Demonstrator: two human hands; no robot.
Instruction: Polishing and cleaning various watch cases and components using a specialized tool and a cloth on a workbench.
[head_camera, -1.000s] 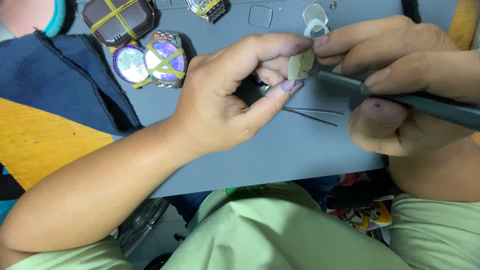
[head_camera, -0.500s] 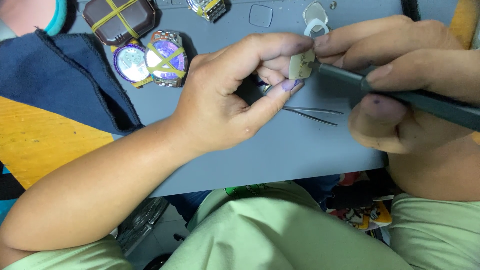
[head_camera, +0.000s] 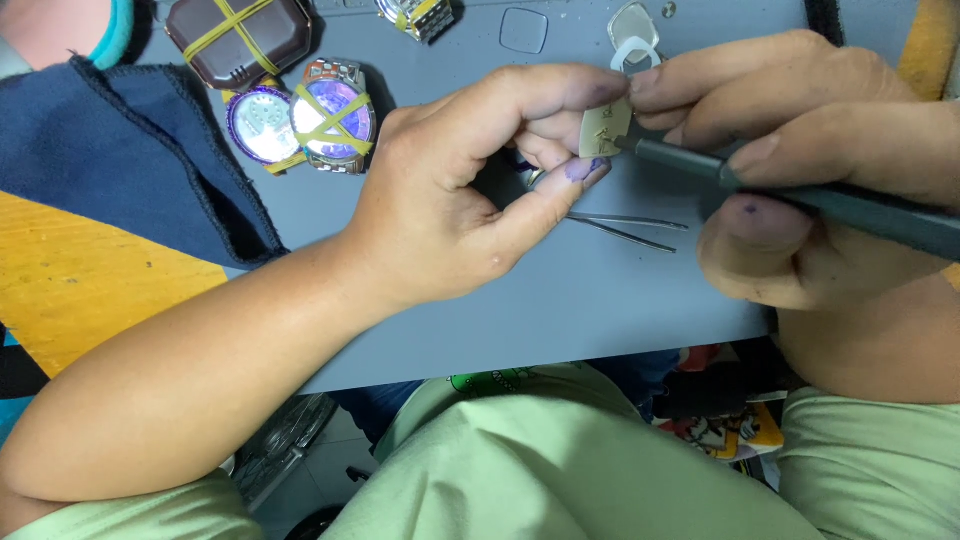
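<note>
My left hand (head_camera: 470, 190) pinches a small pale watch part (head_camera: 604, 128) between thumb and fingertips, above the grey work mat (head_camera: 560, 300). My right hand (head_camera: 800, 160) grips a dark grey screwdriver (head_camera: 800, 195) whose tip touches the part's right edge. Metal tweezers (head_camera: 625, 228) lie on the mat just below both hands.
Two round watches (head_camera: 305, 120) bound with yellow bands and a dark brown watch case (head_camera: 240, 38) sit at the mat's top left. A navy cloth (head_camera: 130, 170) covers the left side over a yellow surface (head_camera: 80, 290). Small clear parts (head_camera: 632, 30) lie at the top.
The hands and the part stay almost in place; the screwdriver tip has shifted only slightly against the part.
</note>
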